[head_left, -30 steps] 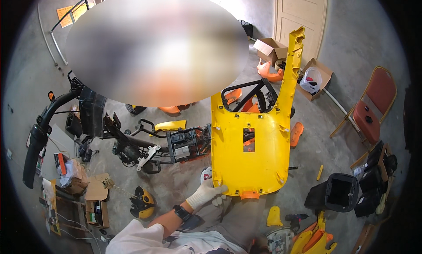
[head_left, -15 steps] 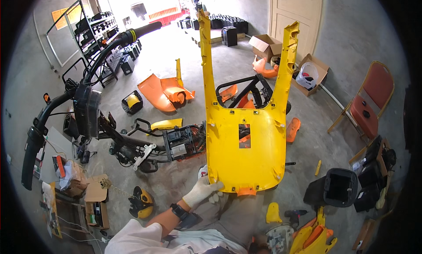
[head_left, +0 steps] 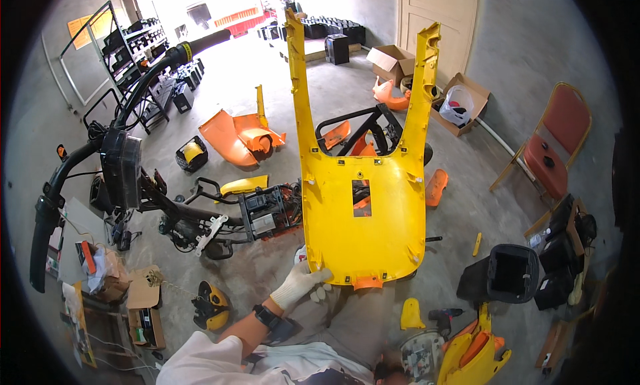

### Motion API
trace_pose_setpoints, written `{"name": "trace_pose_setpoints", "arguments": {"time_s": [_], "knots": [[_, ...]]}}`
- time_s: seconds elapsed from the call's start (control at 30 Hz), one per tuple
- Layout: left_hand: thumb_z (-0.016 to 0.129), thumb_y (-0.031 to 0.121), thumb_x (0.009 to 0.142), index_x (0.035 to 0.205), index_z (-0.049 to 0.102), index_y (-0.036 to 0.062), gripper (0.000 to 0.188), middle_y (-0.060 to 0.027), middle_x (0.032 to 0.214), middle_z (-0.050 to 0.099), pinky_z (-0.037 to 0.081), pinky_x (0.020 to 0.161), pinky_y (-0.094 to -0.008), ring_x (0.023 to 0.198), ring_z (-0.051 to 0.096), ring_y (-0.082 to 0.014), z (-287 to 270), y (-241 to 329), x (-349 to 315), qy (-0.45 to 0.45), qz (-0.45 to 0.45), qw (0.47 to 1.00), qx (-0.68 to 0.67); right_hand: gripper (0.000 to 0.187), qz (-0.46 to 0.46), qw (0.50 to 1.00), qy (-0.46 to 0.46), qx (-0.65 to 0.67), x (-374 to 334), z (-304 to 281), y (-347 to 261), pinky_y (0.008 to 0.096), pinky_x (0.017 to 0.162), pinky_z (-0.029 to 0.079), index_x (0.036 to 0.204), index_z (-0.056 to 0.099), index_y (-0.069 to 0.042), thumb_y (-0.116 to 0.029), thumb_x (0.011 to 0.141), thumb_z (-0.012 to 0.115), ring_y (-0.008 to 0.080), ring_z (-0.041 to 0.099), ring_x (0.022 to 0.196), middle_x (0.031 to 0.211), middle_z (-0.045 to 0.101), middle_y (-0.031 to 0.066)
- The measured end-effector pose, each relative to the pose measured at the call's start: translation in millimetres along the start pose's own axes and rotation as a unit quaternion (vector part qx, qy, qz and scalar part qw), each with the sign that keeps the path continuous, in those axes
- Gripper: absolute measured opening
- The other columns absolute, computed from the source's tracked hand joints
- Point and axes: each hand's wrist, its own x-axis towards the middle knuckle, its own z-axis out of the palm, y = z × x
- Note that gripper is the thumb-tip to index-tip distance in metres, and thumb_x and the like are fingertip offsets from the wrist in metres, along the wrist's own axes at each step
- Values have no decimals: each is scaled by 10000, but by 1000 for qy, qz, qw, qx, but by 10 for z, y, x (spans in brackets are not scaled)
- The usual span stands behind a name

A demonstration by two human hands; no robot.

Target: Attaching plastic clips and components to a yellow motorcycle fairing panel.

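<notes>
A large yellow plastic scooter body panel [head_left: 393, 242] stands upright before me, with two long arms rising from its top corners. It has a rectangular cutout in the middle and a small orange piece at its lower edge. My left hand [head_left: 301, 286], in a white work glove, grips the panel's lower left corner, thumb on the near face; the other fingers are partly behind it. My right hand does not show. Just left of the panel is the stripped scooter frame [head_left: 267, 212], with black handlebars [head_left: 143, 85] reaching up at the left.
Orange body panels [head_left: 233, 138] lie on the floor beyond the frame. At the right are a black plastic bin [head_left: 497, 278], a red chair [head_left: 550, 155] and cardboard boxes [head_left: 393, 62]. Near my lap lie a drill [head_left: 443, 315] and yellow-orange parts [head_left: 470, 358].
The whole view has shifted slightly, so the scene sits a little further left and up. My left hand keeps its hold on the panel's corner.
</notes>
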Motion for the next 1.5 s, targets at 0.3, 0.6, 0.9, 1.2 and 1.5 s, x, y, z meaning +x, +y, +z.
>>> {"name": "trace_pose_setpoints", "arguments": {"time_s": [0.3, 0.6, 0.9, 1.2, 1.5], "knots": [[692, 228, 1033, 1120, 649, 62, 192, -107, 765, 731, 487, 419, -267, 503, 638, -152, 31, -152, 81, 35, 70, 997, -1, 184, -357, 864, 87, -345, 53, 236, 1120, 470, 682, 574, 955, 733, -169, -303, 976, 609, 301, 725, 784, 892, 728, 105], [702, 348, 1042, 1160, 660, 59, 315, -66, 785, 725, 396, 419, -189, 513, 579, -79, -94, -211, 242, 40, 96, 993, 57, 300, 79, 975, 140, 154, -759, 204, 948, 345, 644, 553, 911, 801, -4, -303, 918, 782, 135, 666, 653, 752, 747, 101], [671, 348, 1064, 1153, 654, 61, 301, -41, 783, 700, 361, 434, -183, 526, 541, -62, -180, -257, 322, 28, 118, 991, 55, 386, 237, 907, 319, 142, -989, 220, 1407, 410, 857, 586, 1056, 812, -35, -387, 931, 717, 340, 774, 926, 972, 792, 204], [676, 370, 1060, 1107, 645, 85, 290, -30, 784, 693, 351, 456, -180, 547, 518, -47, -135, -235, 308, 83, 136, 986, 52, 351, 181, 848, 450, 215, -861, 4, 1654, 482, 900, 566, 1067, 799, -69, -337, 933, 615, 410, 731, 1004, 1038, 761, 226], [669, 343, 1067, 1091, 657, 88, 257, -27, 766, 702, 328, 453, -191, 533, 509, -48, -108, -223, 254, 38, 150, 984, 84, 362, 214, 851, 440, 190, -939, -307, 1541, 450, 936, 570, 1110, 820, -105, -388, 917, 703, 385, 734, 1056, 1106, 781, 188]]}}
